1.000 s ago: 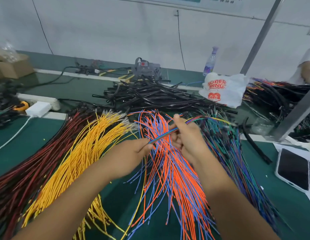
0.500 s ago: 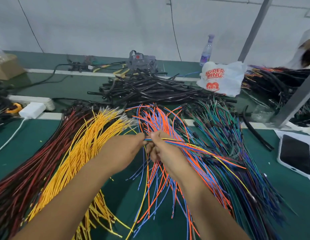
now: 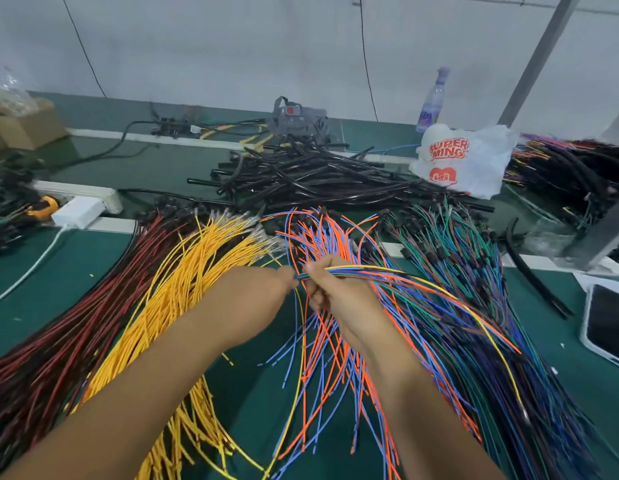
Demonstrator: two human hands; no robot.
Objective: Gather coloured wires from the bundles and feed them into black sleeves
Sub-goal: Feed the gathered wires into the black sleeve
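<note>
— What are we working on here?
— Our green bench (image 3: 76,271), wires fanned across it: dark red bundle (image 3: 69,323), yellow bundle (image 3: 183,282), orange and blue bundle (image 3: 329,244), green and blue bundle (image 3: 453,244).
— And behind those?
— We see the black sleeves (image 3: 318,181) heaped, a white plastic bag (image 3: 474,161) just beside them, a cardboard box (image 3: 20,126) far left, a phone (image 3: 609,317) at right.

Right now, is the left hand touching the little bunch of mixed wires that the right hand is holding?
Touching. The head view shows the left hand pinching the near tip of the mixed wire bunch, while the right hand grips it just behind.
</note>
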